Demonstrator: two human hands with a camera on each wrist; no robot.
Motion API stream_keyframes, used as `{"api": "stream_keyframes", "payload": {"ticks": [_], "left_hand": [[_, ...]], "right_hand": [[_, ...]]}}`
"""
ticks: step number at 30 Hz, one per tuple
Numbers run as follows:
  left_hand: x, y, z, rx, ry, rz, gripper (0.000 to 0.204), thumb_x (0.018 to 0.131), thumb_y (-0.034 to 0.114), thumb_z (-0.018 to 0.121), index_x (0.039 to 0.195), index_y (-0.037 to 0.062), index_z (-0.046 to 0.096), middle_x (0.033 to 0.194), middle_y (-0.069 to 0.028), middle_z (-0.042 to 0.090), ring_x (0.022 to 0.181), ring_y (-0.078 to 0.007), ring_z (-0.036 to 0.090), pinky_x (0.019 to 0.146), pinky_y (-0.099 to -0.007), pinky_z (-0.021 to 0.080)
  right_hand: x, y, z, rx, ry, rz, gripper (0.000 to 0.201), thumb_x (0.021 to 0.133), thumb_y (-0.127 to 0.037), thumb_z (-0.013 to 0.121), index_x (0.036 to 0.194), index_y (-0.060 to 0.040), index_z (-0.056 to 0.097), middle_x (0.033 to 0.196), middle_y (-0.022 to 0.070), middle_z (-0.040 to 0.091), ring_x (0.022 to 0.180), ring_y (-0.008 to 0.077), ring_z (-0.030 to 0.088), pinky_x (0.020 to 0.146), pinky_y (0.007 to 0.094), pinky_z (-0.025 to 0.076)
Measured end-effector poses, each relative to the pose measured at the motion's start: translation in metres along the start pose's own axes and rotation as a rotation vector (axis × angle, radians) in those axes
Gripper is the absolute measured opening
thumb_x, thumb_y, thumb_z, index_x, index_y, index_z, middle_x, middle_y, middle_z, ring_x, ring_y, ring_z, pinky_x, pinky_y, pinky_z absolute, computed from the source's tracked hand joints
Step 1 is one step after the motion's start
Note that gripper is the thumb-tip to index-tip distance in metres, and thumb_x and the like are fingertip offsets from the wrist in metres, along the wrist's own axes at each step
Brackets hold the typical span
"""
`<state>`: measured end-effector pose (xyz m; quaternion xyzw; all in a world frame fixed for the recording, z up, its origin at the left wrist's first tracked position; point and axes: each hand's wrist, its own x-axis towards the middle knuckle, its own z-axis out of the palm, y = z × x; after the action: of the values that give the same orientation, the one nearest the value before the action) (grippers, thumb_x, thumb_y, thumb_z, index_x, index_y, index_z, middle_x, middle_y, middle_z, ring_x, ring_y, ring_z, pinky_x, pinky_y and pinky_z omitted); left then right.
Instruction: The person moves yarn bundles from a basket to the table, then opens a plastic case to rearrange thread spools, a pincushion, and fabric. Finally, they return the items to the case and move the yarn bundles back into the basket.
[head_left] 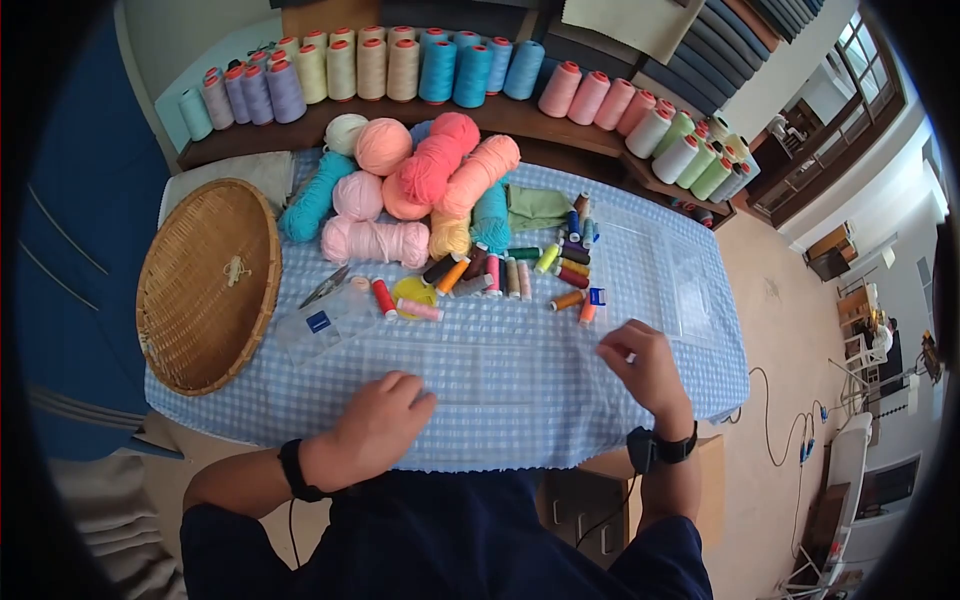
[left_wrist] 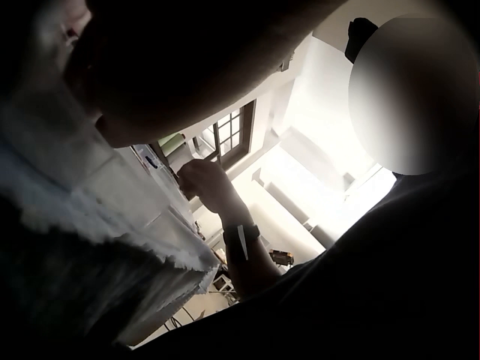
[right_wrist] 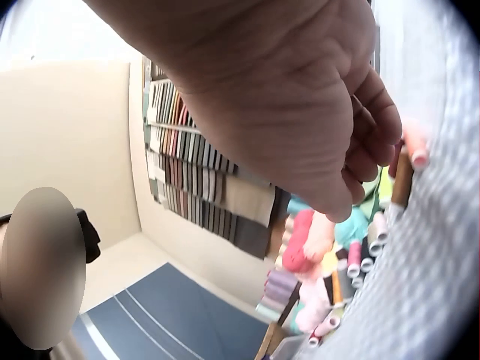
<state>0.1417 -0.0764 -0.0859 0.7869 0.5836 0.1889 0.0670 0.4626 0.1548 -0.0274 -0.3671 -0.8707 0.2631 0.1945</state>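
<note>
My left hand hovers over the near edge of the blue gingham cloth, fingers loosely bent, beside a clear plastic compartment box. To the right, my right hand has its fingers loosely curled with nothing visible between them; the right wrist view shows this hand close over the cloth. Just beyond it lie an orange thread spool and a brown spool. Several more small spools, such as a red one, lie in the middle. In the left wrist view, the left hand is mostly dark.
A round bamboo basket stands at the left, with scissors beside it. Yarn skeins are heaped behind the spools. Another clear plastic case lies at the right. Large thread cones line the back shelf.
</note>
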Motion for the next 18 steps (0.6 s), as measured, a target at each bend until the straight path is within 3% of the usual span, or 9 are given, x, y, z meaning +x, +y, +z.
{"api": "stream_keyframes", "payload": {"ticks": [1, 3, 7, 9, 12, 15, 18], "left_hand": [[0.004, 0.004, 0.0, 0.003, 0.004, -0.009, 0.032, 0.088, 0.007, 0.07, 0.119, -0.0017, 0.071, 0.113, -0.0161, 0.067, 0.109, -0.0349, 0.067, 0.091, -0.0436, 0.058], [0.014, 0.007, 0.0, -0.005, -0.048, -0.012, 0.026, 0.088, 0.006, 0.068, 0.112, -0.0014, 0.072, 0.107, -0.0157, 0.067, 0.105, -0.0346, 0.067, 0.09, -0.0437, 0.059], [0.043, -0.007, -0.019, 0.023, -0.161, -0.096, 0.021, 0.088, 0.007, 0.068, 0.107, 0.0002, 0.071, 0.1, -0.0142, 0.068, 0.101, -0.034, 0.067, 0.087, -0.0445, 0.058], [0.063, -0.038, -0.006, 0.124, 0.325, 0.017, 0.015, 0.09, 0.01, 0.068, 0.103, 0.0024, 0.072, 0.094, -0.0122, 0.067, 0.099, -0.0326, 0.066, 0.086, -0.0454, 0.056], [0.079, -0.054, -0.005, 0.303, 0.181, -0.1, 0.011, 0.094, 0.012, 0.068, 0.101, 0.0037, 0.072, 0.093, -0.0106, 0.068, 0.099, -0.032, 0.067, 0.087, -0.0457, 0.055], [0.086, -0.064, 0.01, 0.282, 0.167, -0.134, 0.01, 0.096, 0.014, 0.069, 0.097, 0.0044, 0.073, 0.095, -0.0104, 0.069, 0.099, -0.0314, 0.067, 0.089, -0.0457, 0.054], [0.084, -0.06, -0.004, 0.205, 0.188, -0.093, 0.009, 0.097, 0.012, 0.069, 0.102, 0.0046, 0.071, 0.096, -0.0126, 0.069, 0.099, -0.0336, 0.067, 0.09, -0.0468, 0.054]], "right_hand": [[0.011, -0.011, 0.006, -0.002, -0.085, -0.014, 0.011, 0.091, -0.007, 0.082, 0.098, -0.0008, 0.077, 0.099, 0.0167, 0.073, 0.089, 0.0353, 0.074, 0.081, 0.0423, 0.061], [0.035, -0.025, 0.024, -0.101, -0.056, -0.296, 0.018, 0.088, -0.007, 0.083, 0.105, -0.0024, 0.076, 0.106, 0.0144, 0.072, 0.099, 0.0354, 0.073, 0.087, 0.0439, 0.06], [0.079, -0.053, 0.056, -0.186, -0.041, -0.508, 0.025, 0.085, -0.006, 0.083, 0.109, -0.0031, 0.075, 0.11, 0.012, 0.071, 0.106, 0.0348, 0.07, 0.092, 0.0447, 0.058], [0.098, -0.059, 0.074, -0.227, 0.003, -0.63, 0.025, 0.084, -0.007, 0.08, 0.107, -0.0022, 0.075, 0.109, 0.0108, 0.069, 0.105, 0.0328, 0.068, 0.091, 0.0436, 0.058], [0.12, -0.056, 0.099, -0.251, 0.001, -0.702, 0.016, 0.084, -0.006, 0.074, 0.1, -0.0026, 0.073, 0.104, 0.0118, 0.067, 0.102, 0.0332, 0.066, 0.089, 0.0433, 0.058], [0.131, -0.046, 0.113, -0.392, -0.103, -0.635, 0.029, 0.081, -0.001, 0.081, 0.11, -0.001, 0.073, 0.105, 0.0119, 0.069, 0.102, 0.0339, 0.067, 0.09, 0.0441, 0.057], [0.131, -0.044, 0.114, -0.404, -0.1, -0.644, 0.027, 0.08, 0.0, 0.08, 0.106, -0.0016, 0.072, 0.102, 0.0126, 0.069, 0.099, 0.0344, 0.066, 0.087, 0.0454, 0.057]]}}
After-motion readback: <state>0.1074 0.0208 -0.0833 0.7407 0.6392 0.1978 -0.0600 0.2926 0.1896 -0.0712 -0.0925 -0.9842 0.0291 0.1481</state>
